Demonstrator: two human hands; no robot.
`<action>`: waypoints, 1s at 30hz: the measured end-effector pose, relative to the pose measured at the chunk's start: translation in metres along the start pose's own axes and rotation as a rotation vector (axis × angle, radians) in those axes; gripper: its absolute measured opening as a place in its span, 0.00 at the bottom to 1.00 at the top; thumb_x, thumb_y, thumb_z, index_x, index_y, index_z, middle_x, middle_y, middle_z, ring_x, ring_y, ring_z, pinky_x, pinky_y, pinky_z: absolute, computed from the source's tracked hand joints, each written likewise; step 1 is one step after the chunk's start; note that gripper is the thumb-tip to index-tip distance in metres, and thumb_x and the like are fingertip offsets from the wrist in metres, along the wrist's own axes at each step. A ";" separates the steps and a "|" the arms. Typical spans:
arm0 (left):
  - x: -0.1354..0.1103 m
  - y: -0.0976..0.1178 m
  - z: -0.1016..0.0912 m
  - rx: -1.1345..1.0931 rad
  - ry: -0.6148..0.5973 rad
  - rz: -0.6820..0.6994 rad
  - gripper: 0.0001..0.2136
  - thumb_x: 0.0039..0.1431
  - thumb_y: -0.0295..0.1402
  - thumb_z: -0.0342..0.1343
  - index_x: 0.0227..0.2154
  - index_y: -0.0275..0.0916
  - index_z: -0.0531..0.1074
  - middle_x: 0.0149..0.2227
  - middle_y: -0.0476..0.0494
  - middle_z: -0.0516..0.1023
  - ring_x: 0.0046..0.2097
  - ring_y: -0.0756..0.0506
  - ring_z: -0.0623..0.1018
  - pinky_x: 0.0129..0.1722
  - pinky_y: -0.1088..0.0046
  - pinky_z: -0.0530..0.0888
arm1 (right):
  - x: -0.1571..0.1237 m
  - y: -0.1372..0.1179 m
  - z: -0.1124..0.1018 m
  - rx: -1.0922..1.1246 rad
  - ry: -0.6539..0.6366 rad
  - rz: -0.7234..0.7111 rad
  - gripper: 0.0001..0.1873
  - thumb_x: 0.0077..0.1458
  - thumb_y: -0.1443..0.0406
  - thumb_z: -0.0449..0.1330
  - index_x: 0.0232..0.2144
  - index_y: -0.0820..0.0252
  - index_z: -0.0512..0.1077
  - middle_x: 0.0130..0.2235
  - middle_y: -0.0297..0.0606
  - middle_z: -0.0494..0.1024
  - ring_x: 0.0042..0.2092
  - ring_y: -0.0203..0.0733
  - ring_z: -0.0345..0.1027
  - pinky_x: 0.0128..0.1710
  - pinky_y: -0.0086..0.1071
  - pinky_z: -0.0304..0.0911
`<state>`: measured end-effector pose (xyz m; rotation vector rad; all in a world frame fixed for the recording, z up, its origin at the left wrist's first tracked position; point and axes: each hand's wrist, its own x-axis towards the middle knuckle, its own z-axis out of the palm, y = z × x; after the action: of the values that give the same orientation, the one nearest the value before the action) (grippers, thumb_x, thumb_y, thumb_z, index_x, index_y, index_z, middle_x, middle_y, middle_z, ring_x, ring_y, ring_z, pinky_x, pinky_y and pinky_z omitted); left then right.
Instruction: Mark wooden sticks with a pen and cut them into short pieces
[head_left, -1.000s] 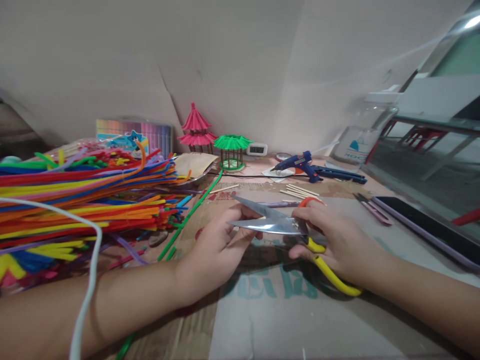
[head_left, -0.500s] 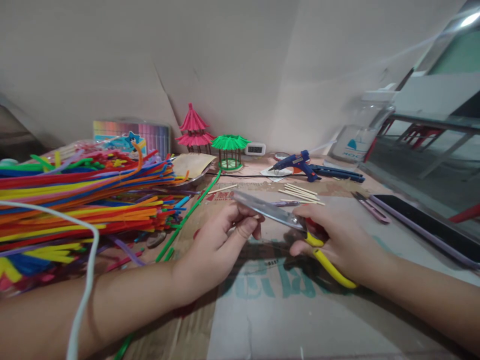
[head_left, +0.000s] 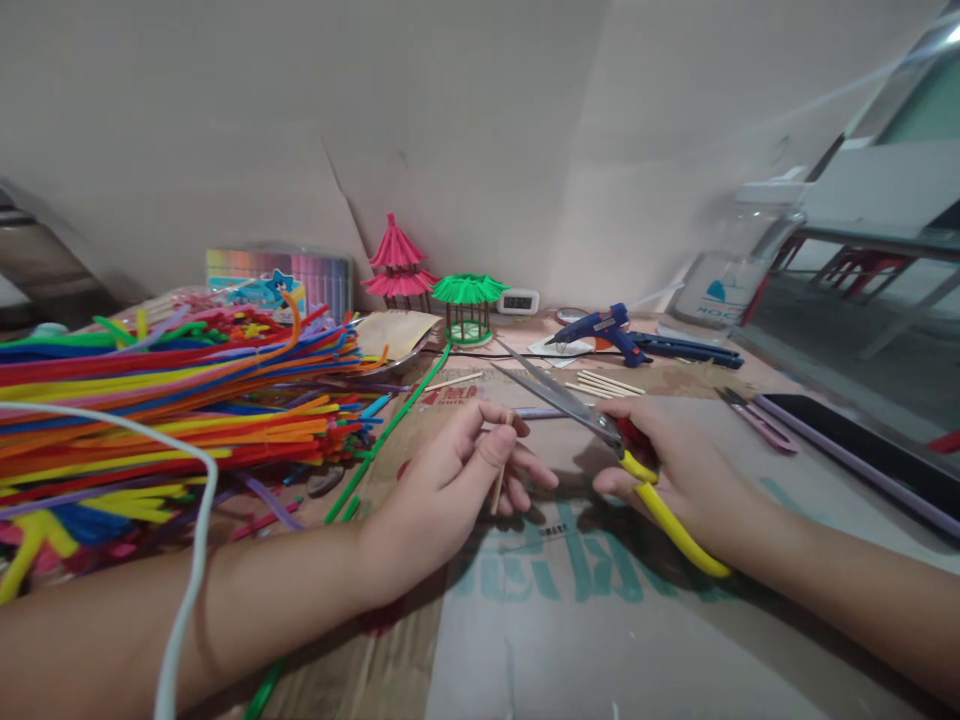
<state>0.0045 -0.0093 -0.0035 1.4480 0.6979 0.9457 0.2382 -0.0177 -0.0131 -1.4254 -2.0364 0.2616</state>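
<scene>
Scissors (head_left: pixel 559 400) swung to 11 o'clock, blades shut, right hand (head_left: pixel 679 485) gripping handles; left hand (head_left: pixel 442 495) pinches stick (head_left: pixel 498 492) (near upright); bare counter (head_left: pixel 600 640) at 6 o'clock.

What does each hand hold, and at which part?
The left hand pinches a thin wooden stick near its upper end. The right hand grips the scissors by their yellow handles.

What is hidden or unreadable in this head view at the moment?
- Head view: wooden stick, middle covered by the thumb of the left hand.
- Head view: scissors, handle loops largely wrapped by the right hand.
- Head view: small clock, digits too small to read.
- Head view: phone, cut off by the right edge.
</scene>
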 end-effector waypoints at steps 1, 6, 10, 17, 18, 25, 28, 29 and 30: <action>0.000 0.000 0.000 -0.002 -0.007 -0.016 0.11 0.70 0.42 0.46 0.38 0.40 0.59 0.33 0.45 0.81 0.26 0.52 0.77 0.27 0.76 0.74 | 0.000 0.000 0.000 0.003 0.000 0.008 0.25 0.52 0.50 0.62 0.47 0.58 0.70 0.34 0.38 0.73 0.32 0.43 0.65 0.31 0.35 0.62; 0.001 0.002 0.000 0.018 -0.003 -0.046 0.11 0.69 0.42 0.49 0.36 0.41 0.57 0.33 0.45 0.81 0.26 0.51 0.79 0.23 0.78 0.74 | 0.002 -0.001 0.000 0.004 -0.026 0.016 0.23 0.52 0.51 0.62 0.46 0.57 0.71 0.35 0.37 0.74 0.34 0.44 0.67 0.33 0.35 0.64; 0.001 0.004 0.001 0.015 0.009 -0.057 0.10 0.68 0.40 0.50 0.35 0.40 0.57 0.31 0.48 0.80 0.26 0.51 0.79 0.23 0.79 0.74 | 0.002 0.000 0.001 -0.003 -0.036 0.035 0.24 0.51 0.51 0.62 0.48 0.57 0.71 0.36 0.38 0.75 0.34 0.45 0.68 0.34 0.36 0.65; 0.001 0.001 -0.001 0.012 0.024 -0.032 0.11 0.66 0.41 0.53 0.36 0.40 0.59 0.26 0.53 0.76 0.23 0.54 0.76 0.23 0.81 0.71 | 0.001 0.000 0.001 0.002 -0.045 0.010 0.25 0.52 0.53 0.63 0.49 0.57 0.70 0.42 0.41 0.77 0.39 0.47 0.71 0.38 0.38 0.66; 0.001 0.000 -0.002 0.020 0.032 -0.024 0.12 0.65 0.42 0.54 0.36 0.40 0.60 0.25 0.54 0.75 0.23 0.54 0.75 0.23 0.81 0.71 | 0.000 0.000 0.000 0.006 -0.057 -0.001 0.24 0.52 0.53 0.63 0.49 0.56 0.70 0.42 0.41 0.77 0.39 0.47 0.71 0.38 0.38 0.66; 0.003 0.001 -0.003 0.171 0.103 0.106 0.14 0.65 0.44 0.53 0.32 0.39 0.64 0.24 0.52 0.70 0.26 0.52 0.70 0.26 0.77 0.68 | -0.001 -0.007 -0.004 0.001 -0.197 -0.034 0.19 0.53 0.55 0.64 0.44 0.57 0.69 0.38 0.38 0.74 0.36 0.45 0.67 0.35 0.37 0.64; 0.003 0.003 -0.004 0.229 0.131 0.122 0.14 0.64 0.43 0.54 0.29 0.39 0.65 0.25 0.51 0.70 0.26 0.52 0.69 0.27 0.76 0.67 | -0.001 -0.008 -0.004 0.003 -0.205 -0.049 0.19 0.54 0.55 0.64 0.44 0.58 0.69 0.39 0.39 0.74 0.37 0.45 0.67 0.36 0.37 0.64; 0.003 0.004 -0.005 0.241 0.136 0.118 0.13 0.64 0.43 0.55 0.29 0.39 0.65 0.25 0.51 0.70 0.27 0.52 0.70 0.27 0.76 0.67 | -0.001 -0.007 -0.004 0.005 -0.204 -0.053 0.19 0.54 0.55 0.64 0.44 0.58 0.69 0.39 0.39 0.74 0.37 0.45 0.67 0.36 0.37 0.64; 0.003 0.005 -0.005 0.253 0.137 0.115 0.13 0.64 0.42 0.55 0.29 0.39 0.65 0.25 0.51 0.70 0.27 0.51 0.70 0.28 0.76 0.67 | -0.001 -0.007 -0.004 0.008 -0.202 -0.058 0.19 0.54 0.55 0.64 0.44 0.58 0.69 0.39 0.39 0.73 0.37 0.45 0.67 0.36 0.37 0.64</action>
<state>0.0013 -0.0047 0.0017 1.6701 0.8666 1.0831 0.2356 -0.0225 -0.0067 -1.3805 -2.2318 0.4029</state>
